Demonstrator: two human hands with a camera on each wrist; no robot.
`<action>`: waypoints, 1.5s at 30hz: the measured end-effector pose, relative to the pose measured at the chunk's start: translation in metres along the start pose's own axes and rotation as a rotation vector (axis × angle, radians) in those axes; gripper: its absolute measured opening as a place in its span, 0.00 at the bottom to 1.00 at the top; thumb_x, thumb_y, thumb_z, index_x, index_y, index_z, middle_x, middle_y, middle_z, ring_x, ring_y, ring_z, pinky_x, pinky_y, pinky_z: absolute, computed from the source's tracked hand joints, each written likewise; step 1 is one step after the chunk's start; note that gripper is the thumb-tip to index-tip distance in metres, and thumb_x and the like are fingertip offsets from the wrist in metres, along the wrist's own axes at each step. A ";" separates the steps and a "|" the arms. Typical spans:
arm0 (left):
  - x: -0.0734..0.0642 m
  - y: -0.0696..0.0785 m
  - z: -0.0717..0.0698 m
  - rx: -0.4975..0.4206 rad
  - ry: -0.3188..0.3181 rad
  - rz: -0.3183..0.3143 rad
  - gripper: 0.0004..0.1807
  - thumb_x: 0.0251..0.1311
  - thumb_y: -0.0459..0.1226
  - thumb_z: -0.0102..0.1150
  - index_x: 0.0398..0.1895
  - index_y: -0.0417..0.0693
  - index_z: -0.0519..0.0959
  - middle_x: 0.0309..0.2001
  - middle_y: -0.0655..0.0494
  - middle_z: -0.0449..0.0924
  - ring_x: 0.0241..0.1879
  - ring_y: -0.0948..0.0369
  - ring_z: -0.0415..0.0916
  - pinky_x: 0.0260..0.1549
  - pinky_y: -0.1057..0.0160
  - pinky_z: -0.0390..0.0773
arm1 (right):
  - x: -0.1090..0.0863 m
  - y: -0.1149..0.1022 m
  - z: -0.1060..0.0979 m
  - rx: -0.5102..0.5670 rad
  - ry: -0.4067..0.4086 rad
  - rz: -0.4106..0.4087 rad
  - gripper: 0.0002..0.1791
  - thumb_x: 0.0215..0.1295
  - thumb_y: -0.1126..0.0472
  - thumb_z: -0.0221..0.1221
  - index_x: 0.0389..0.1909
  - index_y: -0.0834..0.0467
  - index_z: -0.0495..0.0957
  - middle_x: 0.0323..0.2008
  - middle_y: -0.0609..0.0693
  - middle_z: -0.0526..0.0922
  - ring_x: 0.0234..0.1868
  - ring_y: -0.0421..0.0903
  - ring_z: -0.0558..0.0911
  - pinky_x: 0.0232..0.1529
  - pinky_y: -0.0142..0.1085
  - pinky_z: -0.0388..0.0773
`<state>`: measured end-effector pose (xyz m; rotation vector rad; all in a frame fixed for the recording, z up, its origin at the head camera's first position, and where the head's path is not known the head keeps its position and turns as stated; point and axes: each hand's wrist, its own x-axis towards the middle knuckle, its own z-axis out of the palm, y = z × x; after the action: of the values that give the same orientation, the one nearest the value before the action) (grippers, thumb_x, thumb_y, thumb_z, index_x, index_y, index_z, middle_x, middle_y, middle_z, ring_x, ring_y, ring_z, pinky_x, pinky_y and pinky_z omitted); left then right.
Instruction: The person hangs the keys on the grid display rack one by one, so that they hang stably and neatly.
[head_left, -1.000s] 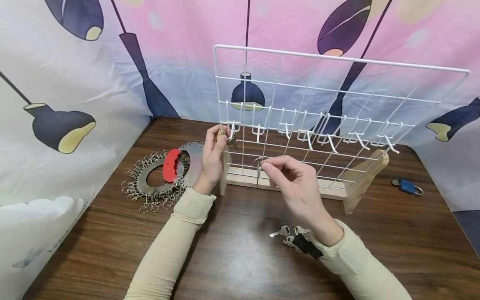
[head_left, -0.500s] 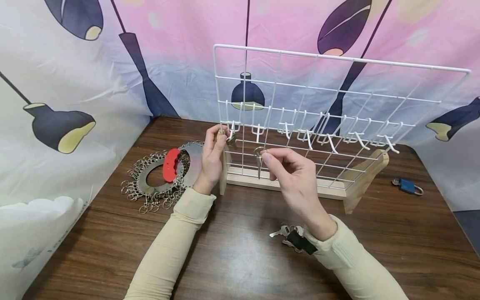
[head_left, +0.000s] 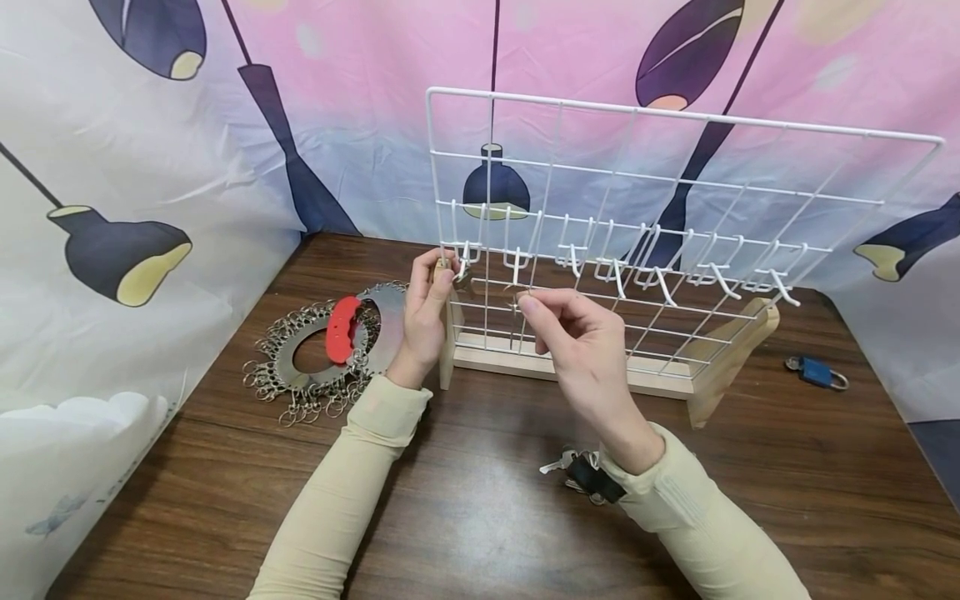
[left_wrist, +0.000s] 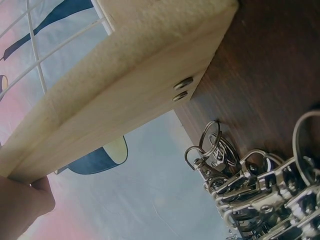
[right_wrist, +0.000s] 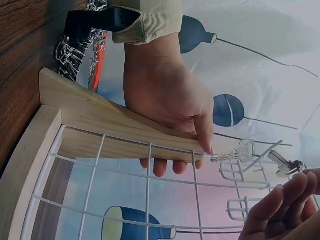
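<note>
My left hand grips the left wooden side post of a white wire grid rack, thumb in front and fingers behind. A key hangs from the leftmost white hook, close to that thumb. Thumb and forefinger of my right hand pinch a ring with a key dangling below it. This key hangs just under the second hook, in front of the grid. In the right wrist view, the pinched key shows near my right fingertips, and most of that hand is cut off.
Several bare hooks line the grid to the right. Flat metal rings with many small key rings and a red handle lie at left. A bunch of keys is near my right sleeve, and a blue padlock lies at right.
My right hand has moved up and slightly left, raising the dangling key from before the wooden base to just below the second hook. The left hand stays on the post.
</note>
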<state>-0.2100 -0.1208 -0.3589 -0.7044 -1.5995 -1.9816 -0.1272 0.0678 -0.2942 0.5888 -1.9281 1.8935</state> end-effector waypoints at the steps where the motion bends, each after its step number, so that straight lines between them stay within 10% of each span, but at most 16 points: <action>1: 0.000 0.000 0.000 -0.001 -0.001 0.000 0.13 0.70 0.31 0.37 0.54 0.37 0.66 0.45 0.54 0.70 0.48 0.60 0.67 0.51 0.63 0.66 | 0.000 0.000 0.000 -0.001 -0.001 0.003 0.08 0.65 0.63 0.62 0.38 0.64 0.84 0.16 0.55 0.73 0.18 0.51 0.70 0.18 0.31 0.62; 14: 0.002 0.000 0.002 0.006 -0.009 0.008 0.18 0.70 0.31 0.37 0.55 0.21 0.58 0.45 0.57 0.70 0.48 0.61 0.67 0.52 0.63 0.65 | 0.004 0.006 0.001 -0.010 0.008 0.031 0.08 0.65 0.61 0.63 0.37 0.62 0.85 0.14 0.53 0.72 0.16 0.44 0.68 0.15 0.32 0.56; 45: 0.001 0.000 0.001 -0.010 0.009 -0.007 0.15 0.71 0.30 0.37 0.54 0.26 0.62 0.44 0.53 0.69 0.47 0.61 0.67 0.51 0.63 0.65 | -0.025 0.018 -0.051 -0.147 0.018 0.210 0.07 0.65 0.61 0.63 0.36 0.62 0.82 0.15 0.51 0.74 0.19 0.45 0.73 0.20 0.32 0.63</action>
<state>-0.2102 -0.1195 -0.3580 -0.6933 -1.5898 -1.9960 -0.1172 0.1198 -0.3213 0.3356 -2.1679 1.8483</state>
